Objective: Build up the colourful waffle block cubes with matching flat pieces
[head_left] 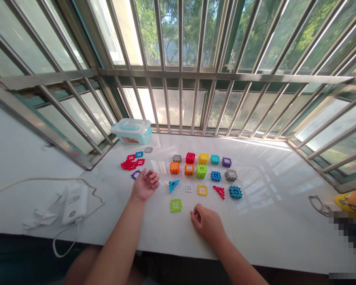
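Observation:
My left hand (146, 185) hovers over the white table with its palm turned inward and its fingers loosely curled, nothing visible in them. Just behind it, partly covered, lies a purple frame-shaped building tile (135, 174). My right hand (207, 222) rests on the tabletop in a loose fist; no object shows in it. Between the hands is a flat green square tile (176, 205). Beyond that sit a blue triangle tile (173, 185), a small white window tile (189, 189), a yellow square tile (202, 190) and a red triangle tile (219, 192).
Stacks of tiles stand in rows, among them orange (174, 168), lime green (201, 171) and dark blue (235, 192). Red tiles (128, 164) lie piled at left. A lidded teal box (132, 131) is near the window bars. A white power strip (74, 204) with a cable lies far left.

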Motion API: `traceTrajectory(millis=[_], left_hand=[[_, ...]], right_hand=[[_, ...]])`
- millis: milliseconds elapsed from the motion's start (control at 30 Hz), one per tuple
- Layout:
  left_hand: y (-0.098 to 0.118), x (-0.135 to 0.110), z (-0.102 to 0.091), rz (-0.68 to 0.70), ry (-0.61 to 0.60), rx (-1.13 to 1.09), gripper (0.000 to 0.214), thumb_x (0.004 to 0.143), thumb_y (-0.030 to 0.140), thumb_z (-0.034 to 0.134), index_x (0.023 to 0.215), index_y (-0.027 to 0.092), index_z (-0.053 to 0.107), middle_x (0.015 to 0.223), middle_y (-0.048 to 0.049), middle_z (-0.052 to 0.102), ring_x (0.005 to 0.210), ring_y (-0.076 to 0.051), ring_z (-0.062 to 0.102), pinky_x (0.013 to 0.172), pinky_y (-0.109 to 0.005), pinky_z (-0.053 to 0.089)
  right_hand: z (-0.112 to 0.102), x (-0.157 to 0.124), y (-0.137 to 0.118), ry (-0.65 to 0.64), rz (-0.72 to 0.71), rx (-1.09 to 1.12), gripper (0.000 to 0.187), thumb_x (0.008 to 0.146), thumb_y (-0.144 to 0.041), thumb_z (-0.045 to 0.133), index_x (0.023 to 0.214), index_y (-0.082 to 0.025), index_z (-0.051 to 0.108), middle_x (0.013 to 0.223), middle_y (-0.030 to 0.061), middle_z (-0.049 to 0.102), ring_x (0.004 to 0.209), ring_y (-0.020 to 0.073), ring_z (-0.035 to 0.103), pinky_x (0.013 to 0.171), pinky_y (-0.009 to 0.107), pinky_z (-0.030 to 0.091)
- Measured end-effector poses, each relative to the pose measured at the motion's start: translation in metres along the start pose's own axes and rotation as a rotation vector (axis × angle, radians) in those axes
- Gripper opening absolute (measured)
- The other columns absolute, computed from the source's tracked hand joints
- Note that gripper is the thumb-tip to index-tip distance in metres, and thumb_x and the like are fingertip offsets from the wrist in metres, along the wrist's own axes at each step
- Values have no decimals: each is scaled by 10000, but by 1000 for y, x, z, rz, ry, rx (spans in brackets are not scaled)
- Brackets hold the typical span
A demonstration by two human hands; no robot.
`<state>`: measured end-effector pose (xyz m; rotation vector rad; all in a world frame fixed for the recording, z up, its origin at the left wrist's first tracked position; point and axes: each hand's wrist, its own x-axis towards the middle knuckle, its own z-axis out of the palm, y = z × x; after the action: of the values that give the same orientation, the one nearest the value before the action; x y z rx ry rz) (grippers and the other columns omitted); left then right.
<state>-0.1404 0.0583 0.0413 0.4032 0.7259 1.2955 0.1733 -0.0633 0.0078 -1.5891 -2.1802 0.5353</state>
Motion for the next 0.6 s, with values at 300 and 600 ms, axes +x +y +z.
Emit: traceTrajectory(millis=[300,600], left_hand=[[-14,23,-15,8,-20,-82,209,907,304,700,773,180,598,647,31,473,580,-120,471,576,-278,420],[-11,24,-17,3,-38,-88,144,897,290,690,832,173,638,642,36,463,555,-115,444,562,-269,401]], right_hand=[[7,-2,-24,82,-148,-51,208,1055,-287,517,1221,-264,640,1022,51,669,900,207,657,772,301,458],[35,11,-85,14,-80,-242,330,957,-416,716,1212,-223,635,1101,104,656,1008,297,586,835,428,516]])
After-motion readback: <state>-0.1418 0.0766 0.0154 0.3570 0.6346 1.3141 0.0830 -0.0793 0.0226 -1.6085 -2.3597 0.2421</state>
